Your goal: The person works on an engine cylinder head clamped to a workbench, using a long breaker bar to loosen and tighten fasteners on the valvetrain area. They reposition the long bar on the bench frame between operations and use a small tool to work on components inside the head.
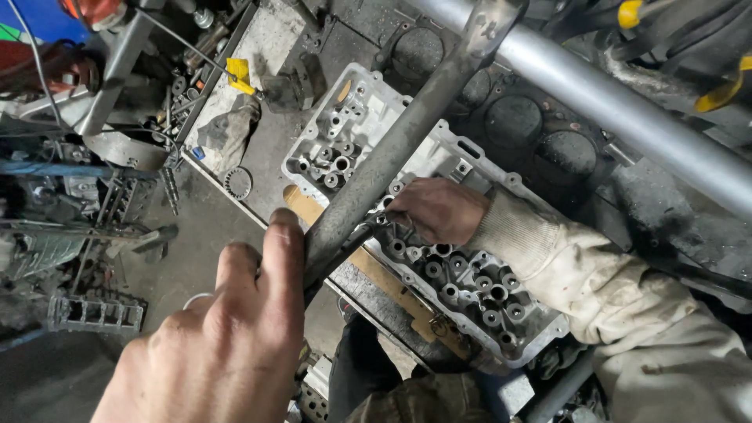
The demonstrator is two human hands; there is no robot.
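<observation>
L hand [227, 337] gripped the grey lever bar [392, 153]; R hand [439, 210], fingers curled, pressed at its tip on the cylinder head [470, 282] on the bench. Best kept lever pressure steady, R fingers clear.

The light is dim and flat, falling from above and casting only soft shadows. The pale cylinder head [439, 235] and the light sleeve [580, 266] catch most of it. A mild sheen runs along the round pipe [627, 117]. The left hand [211, 345], close to the lens, looks slightly soft. The corners go dark, and the cluttered floor [196, 258] loses detail in shadow.
</observation>
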